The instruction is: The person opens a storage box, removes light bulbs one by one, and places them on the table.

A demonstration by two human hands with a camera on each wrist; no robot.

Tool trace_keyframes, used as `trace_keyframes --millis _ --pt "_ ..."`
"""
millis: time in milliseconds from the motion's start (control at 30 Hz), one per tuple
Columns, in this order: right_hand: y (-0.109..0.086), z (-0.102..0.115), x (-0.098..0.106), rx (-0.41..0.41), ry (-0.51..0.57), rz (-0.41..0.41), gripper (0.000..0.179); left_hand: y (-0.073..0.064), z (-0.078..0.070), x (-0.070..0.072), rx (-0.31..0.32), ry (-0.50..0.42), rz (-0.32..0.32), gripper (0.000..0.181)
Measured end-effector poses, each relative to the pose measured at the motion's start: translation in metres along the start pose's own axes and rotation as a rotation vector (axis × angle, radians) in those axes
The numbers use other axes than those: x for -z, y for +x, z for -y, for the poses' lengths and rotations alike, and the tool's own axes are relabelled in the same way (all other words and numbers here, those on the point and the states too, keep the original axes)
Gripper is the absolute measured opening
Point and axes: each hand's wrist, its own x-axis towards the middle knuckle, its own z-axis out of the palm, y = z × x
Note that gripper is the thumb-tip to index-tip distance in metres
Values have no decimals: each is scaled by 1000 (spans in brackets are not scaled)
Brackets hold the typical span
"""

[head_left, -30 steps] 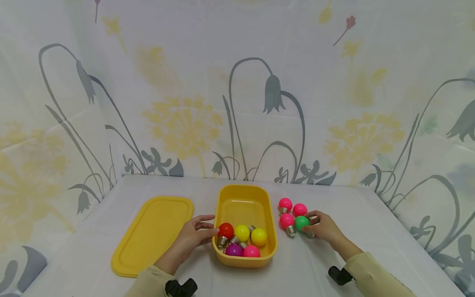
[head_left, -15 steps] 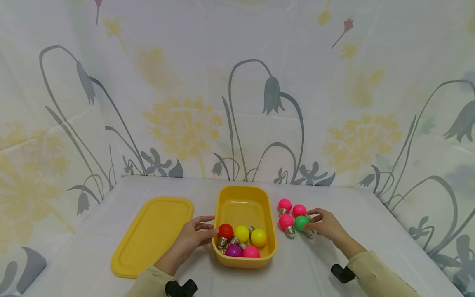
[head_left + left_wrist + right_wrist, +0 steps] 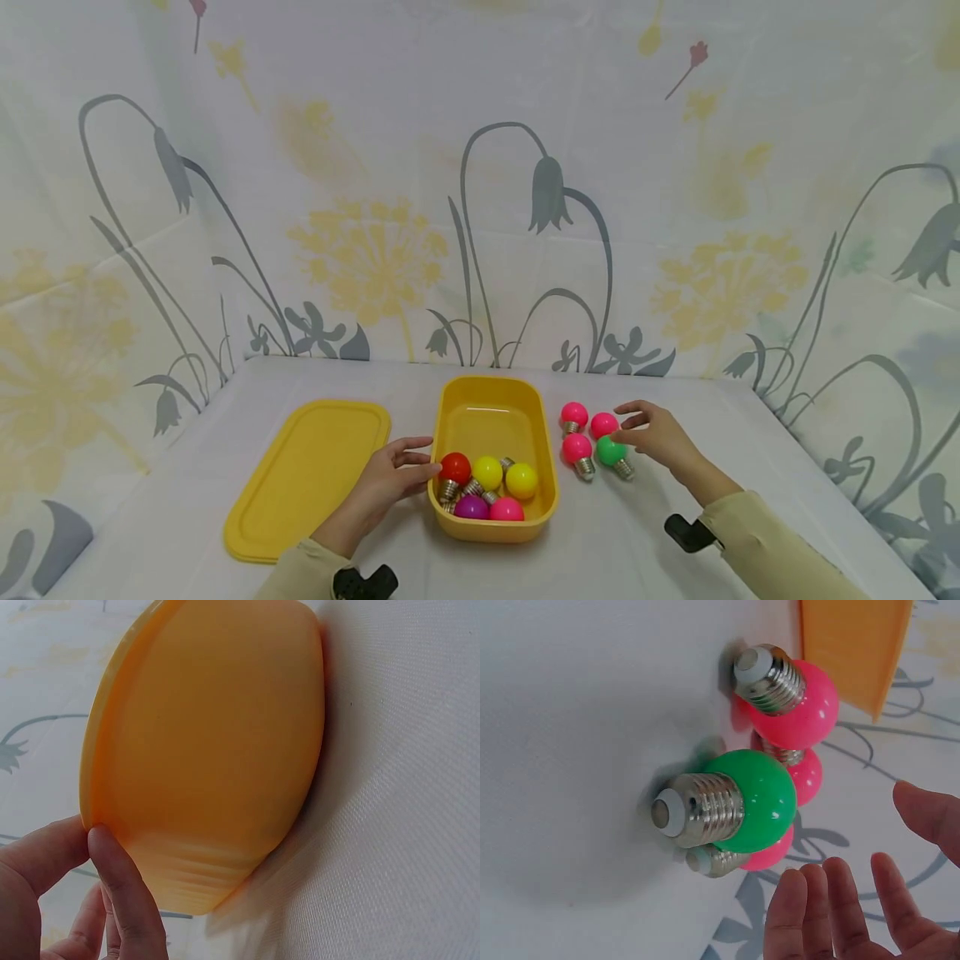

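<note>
At the near left corner of the yellow plastic box [image 3: 495, 528], my left hand [image 3: 393, 475] pinches the rim between thumb and finger; the left wrist view shows this grip against the outer wall [image 3: 210, 735]. My right hand [image 3: 660, 437] hovers over a green light bulb [image 3: 611, 450], fingers apart from it and holding nothing. That bulb lies on the cloth, its metal screw base [image 3: 709, 808] toward the right wrist camera. Beside it lie three pink bulbs, the nearest one [image 3: 577, 448] just left of it.
Inside the box, a red bulb [image 3: 455, 467], yellow bulbs [image 3: 521, 481], a purple bulb [image 3: 472, 507] and a pink bulb [image 3: 507, 509] fill the near half. A flat yellow lid [image 3: 311, 475] lies to the left. A patterned curtain [image 3: 480, 208] rises behind the white-covered table [image 3: 600, 550].
My right hand has come off the green bulb and risen slightly, leaving the bulb on the cloth with its base uncovered. My left hand has stayed at the box rim.
</note>
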Motion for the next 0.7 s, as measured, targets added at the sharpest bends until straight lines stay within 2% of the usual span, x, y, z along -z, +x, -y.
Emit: trace_keyframes --millis 333,700 --pt "6 17 -4 32 10 -11 44 0 0 0 -2 -3 5 50" --pt "13 39 -14 26 14 -2 43 0 0 0 0 4 -2 51"
